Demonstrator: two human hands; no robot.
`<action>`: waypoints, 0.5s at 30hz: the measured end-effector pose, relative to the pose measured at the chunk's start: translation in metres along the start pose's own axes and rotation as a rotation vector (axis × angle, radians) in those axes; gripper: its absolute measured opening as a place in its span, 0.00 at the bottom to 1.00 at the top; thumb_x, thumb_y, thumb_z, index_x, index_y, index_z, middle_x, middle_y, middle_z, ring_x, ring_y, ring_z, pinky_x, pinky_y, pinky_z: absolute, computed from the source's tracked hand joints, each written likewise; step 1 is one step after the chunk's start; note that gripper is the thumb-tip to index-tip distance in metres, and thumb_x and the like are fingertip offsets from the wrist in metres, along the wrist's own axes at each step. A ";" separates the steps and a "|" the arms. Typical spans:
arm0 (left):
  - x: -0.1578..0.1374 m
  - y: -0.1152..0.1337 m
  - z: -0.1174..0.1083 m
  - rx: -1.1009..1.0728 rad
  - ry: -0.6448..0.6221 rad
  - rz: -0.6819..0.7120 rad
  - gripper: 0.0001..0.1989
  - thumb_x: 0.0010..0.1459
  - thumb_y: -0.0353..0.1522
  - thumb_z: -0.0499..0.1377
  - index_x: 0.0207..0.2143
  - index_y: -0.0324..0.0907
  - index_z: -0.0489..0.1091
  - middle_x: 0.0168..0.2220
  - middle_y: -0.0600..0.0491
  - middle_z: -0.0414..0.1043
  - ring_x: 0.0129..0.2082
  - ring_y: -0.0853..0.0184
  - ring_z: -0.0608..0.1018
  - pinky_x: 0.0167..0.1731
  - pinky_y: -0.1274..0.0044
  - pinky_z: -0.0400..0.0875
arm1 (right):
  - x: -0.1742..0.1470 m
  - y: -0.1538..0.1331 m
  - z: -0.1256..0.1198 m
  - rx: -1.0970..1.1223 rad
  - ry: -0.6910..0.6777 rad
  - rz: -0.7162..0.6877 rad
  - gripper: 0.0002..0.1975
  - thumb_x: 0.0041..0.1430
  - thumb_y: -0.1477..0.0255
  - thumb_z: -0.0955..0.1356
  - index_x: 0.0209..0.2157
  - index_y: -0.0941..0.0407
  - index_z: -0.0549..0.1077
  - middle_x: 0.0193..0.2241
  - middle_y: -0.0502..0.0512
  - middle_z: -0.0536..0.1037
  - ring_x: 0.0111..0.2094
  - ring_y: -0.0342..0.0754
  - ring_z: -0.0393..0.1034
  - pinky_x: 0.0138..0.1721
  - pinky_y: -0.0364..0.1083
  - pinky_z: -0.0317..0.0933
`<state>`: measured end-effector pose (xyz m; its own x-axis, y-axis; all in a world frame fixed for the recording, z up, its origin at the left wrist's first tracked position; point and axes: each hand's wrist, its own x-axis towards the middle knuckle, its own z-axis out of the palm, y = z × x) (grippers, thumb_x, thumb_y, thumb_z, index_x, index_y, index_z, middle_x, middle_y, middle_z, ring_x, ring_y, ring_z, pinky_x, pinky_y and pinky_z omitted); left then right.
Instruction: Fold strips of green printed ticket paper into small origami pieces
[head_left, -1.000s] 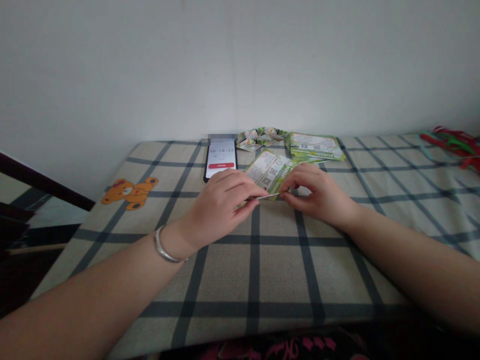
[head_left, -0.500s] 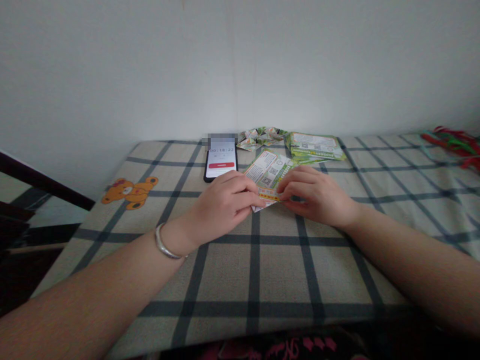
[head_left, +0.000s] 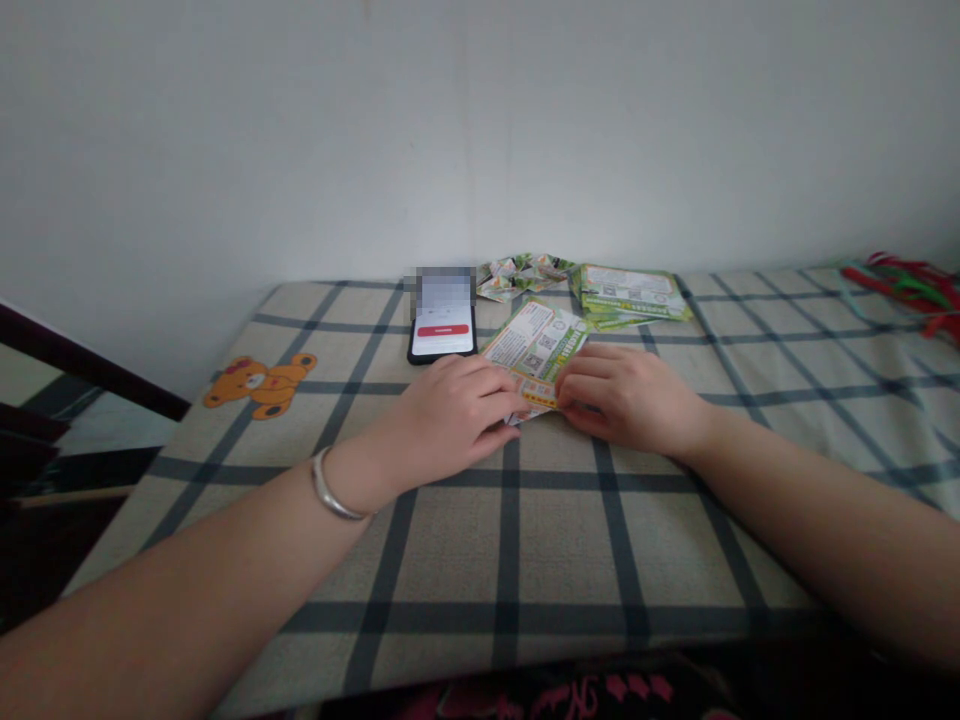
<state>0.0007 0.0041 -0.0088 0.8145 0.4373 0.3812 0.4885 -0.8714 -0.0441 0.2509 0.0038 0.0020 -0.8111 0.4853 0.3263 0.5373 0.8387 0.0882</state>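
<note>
A printed green and white paper leaflet (head_left: 536, 345) lies at a slant on the checked tablecloth, its near end creased. My left hand (head_left: 457, 415) grips the near left corner between bent fingers and thumb. On the near right edge, the fingers of my right hand (head_left: 626, 400) are closed around the paper. Both thumbs are partly hidden. Behind the leaflet sit several folded paper pieces (head_left: 525, 273) made of similar print. To their right is a stack of like leaflets (head_left: 634, 295).
A phone (head_left: 442, 340) with a lit screen lies just beyond my left hand. A bear-shaped figure (head_left: 261, 385) is flat on the tablecloth (head_left: 435, 550) at left. Red and green strands (head_left: 915, 290) lie at the far right. The wall (head_left: 480, 130) rises behind the table.
Both hands have shifted slightly on the leaflet's near edge, the left one a little nearer me. More of the orange strip near the fold shows.
</note>
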 end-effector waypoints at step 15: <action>0.001 0.001 0.001 0.156 -0.017 0.047 0.09 0.64 0.34 0.56 0.40 0.41 0.74 0.36 0.51 0.76 0.38 0.63 0.75 0.38 0.70 0.68 | 0.002 -0.010 0.000 0.089 0.091 -0.117 0.10 0.66 0.68 0.63 0.36 0.57 0.75 0.33 0.55 0.79 0.37 0.49 0.71 0.39 0.47 0.64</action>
<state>0.0025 0.0035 -0.0092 0.8425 0.4014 0.3594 0.4910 -0.8466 -0.2054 0.2436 -0.0033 0.0019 -0.8405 0.3618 0.4032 0.4145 0.9087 0.0487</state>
